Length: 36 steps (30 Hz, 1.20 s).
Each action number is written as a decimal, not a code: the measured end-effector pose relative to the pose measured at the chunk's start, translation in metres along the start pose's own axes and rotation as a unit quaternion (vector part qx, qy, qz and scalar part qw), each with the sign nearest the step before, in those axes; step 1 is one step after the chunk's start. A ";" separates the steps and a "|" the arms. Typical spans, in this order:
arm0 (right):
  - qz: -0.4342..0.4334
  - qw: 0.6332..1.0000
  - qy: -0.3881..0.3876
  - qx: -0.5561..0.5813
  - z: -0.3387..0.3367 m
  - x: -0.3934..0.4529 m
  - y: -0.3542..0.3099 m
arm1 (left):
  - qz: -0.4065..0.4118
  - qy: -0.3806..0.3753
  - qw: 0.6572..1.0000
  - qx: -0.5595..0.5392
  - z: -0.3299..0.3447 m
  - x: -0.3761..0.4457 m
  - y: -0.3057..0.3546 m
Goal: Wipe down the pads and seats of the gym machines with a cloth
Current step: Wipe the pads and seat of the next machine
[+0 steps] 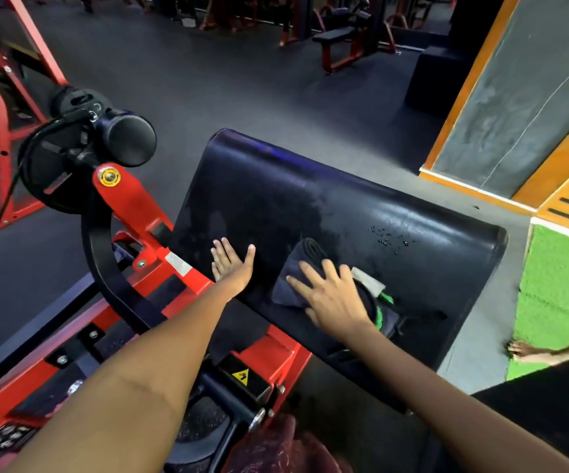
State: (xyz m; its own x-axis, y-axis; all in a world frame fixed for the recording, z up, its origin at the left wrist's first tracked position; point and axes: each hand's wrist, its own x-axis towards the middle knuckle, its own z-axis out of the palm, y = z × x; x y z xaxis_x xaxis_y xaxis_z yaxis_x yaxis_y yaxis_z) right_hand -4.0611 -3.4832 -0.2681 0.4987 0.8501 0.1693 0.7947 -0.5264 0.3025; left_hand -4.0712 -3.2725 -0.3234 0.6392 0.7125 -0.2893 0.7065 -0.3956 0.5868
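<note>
A large black padded bench pad point(310, 199) of a red-framed gym machine fills the middle of the head view. A dark cloth point(301, 264) with a white tag and green trim lies on the pad's near half. My right hand point(330, 295) presses flat on the cloth with its fingers spread. My left hand point(233, 266) rests flat on the bare pad to the left of the cloth, fingers straight. Water droplets point(390, 238) bead on the pad to the right of the cloth.
The machine's red frame point(139, 206) with a black roller pad point(129, 139) and a weight plate stands to the left. An orange-trimmed grey pillar point(521, 97) and a green turf box point(562, 291) stand to the right. A bare foot point(528, 353) stands by the box. A bench point(337, 39) stands far back.
</note>
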 end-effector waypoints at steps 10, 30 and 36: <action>-0.137 0.990 -0.015 -0.017 0.011 -0.031 -0.014 | 0.000 -0.015 1.000 0.011 -0.006 -0.002 0.002; -0.032 0.998 0.024 -0.044 -0.021 0.014 0.043 | 0.026 -0.013 1.000 -0.005 -0.006 -0.005 -0.002; -0.221 0.974 -0.020 -0.042 -0.012 0.014 0.041 | 0.078 0.073 0.994 -0.010 0.008 -0.014 -0.015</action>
State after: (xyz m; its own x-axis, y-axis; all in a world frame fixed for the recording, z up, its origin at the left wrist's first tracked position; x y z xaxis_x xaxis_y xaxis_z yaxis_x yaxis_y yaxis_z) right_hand -4.0255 -3.4926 -0.2415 0.1291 0.9912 -0.0304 0.9042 -0.1051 0.4139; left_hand -4.0887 -3.2808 -0.3341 0.6885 0.7207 -0.0814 0.5951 -0.4972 0.6313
